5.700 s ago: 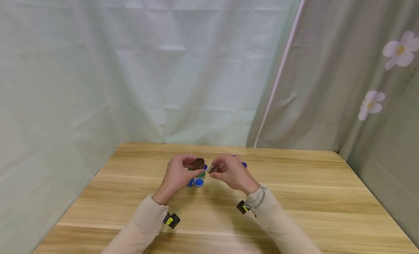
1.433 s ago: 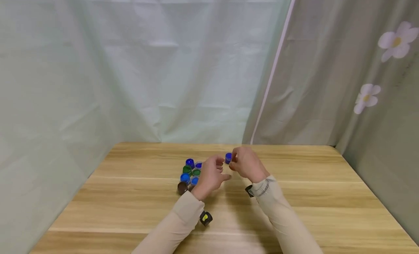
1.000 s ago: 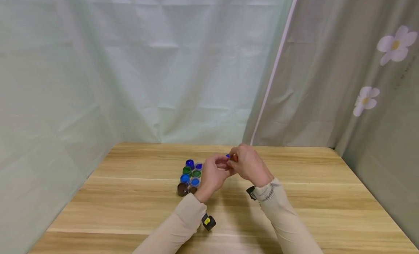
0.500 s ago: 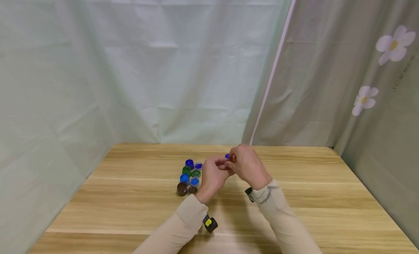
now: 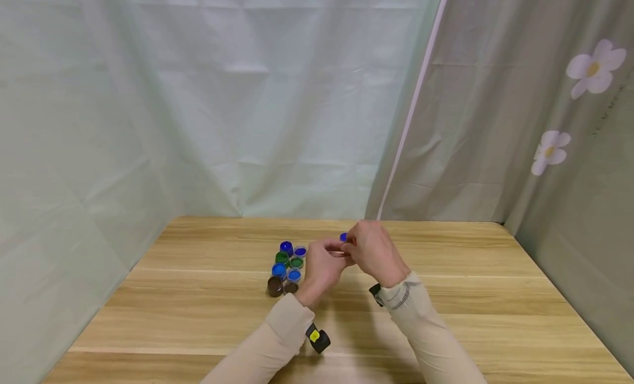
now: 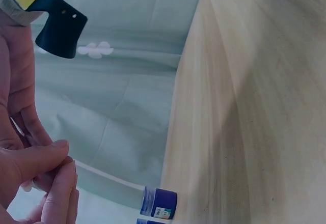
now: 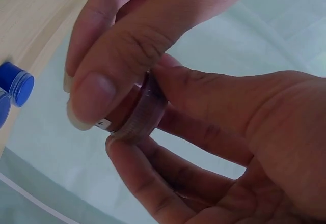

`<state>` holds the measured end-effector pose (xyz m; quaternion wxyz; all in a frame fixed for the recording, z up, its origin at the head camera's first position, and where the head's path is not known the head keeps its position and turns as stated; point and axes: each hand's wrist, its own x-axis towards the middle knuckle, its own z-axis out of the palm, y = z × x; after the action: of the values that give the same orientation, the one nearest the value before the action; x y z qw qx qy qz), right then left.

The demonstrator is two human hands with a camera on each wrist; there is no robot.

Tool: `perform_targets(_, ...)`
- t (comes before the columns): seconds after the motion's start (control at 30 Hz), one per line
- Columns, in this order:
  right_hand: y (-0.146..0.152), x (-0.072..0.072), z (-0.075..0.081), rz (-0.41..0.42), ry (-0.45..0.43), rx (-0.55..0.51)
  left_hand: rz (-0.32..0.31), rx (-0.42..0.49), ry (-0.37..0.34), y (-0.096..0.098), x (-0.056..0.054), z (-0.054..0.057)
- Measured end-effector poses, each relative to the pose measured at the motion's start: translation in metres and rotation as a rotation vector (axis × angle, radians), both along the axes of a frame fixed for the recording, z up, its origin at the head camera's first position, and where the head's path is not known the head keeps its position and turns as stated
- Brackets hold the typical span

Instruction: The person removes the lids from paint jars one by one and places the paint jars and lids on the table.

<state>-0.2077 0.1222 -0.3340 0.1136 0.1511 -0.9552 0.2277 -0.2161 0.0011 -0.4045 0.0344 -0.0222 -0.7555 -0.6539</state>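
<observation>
Both hands meet above the middle of the table in the head view and hide most of what they hold. In the right wrist view it is a small paint jar (image 7: 122,107) with a reddish-brown body, a scrap of white label and a clear ridged lid. My left hand (image 5: 322,268) grips the body, its thumb (image 7: 97,96) lying across it. My right hand (image 5: 377,254) pinches the lid, with its fingertips around the rim. A dark blue paint jar (image 5: 344,237) stands right behind the hands.
Left of the hands are dark blue (image 5: 286,247), green (image 5: 282,258), blue (image 5: 279,271) and brown paint jars (image 5: 275,286), with flat round lids (image 5: 294,275) beside them. Lidded blue jars (image 6: 164,203) show in the left wrist view. Curtains (image 5: 307,125) hang behind the table (image 5: 223,318).
The brown jar and lid, held 5.7 s ago, now stand with the others at left. Both hands moved right, then came together on the reddish-brown jar; the last half second shows hardly any motion.
</observation>
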Motion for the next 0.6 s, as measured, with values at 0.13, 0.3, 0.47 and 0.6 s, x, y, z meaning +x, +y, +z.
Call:
perform_targets(0.13,0.0014,-0.0011,0.0002,0.04,0.018,0.007,-0.018,0.03,-0.009,-0.0015,-0.0009,0.0007)
perform_targets(0.3,0.0044,-0.0012,0.0021,0.08,-0.02,-0.015,-0.052,0.075,-0.037,-0.0025,-0.0011,0.0011)
perform_targets(0.47,0.006,-0.0021,0.0039,0.11,-0.029,-0.01,-0.069,0.091,-0.039,-0.0035,-0.0017,0.0023)
perform_targets(0.6,0.0068,-0.0021,0.0045,0.136,-0.011,0.014,-0.07,0.097,-0.01,-0.0051,-0.0034,0.0026)
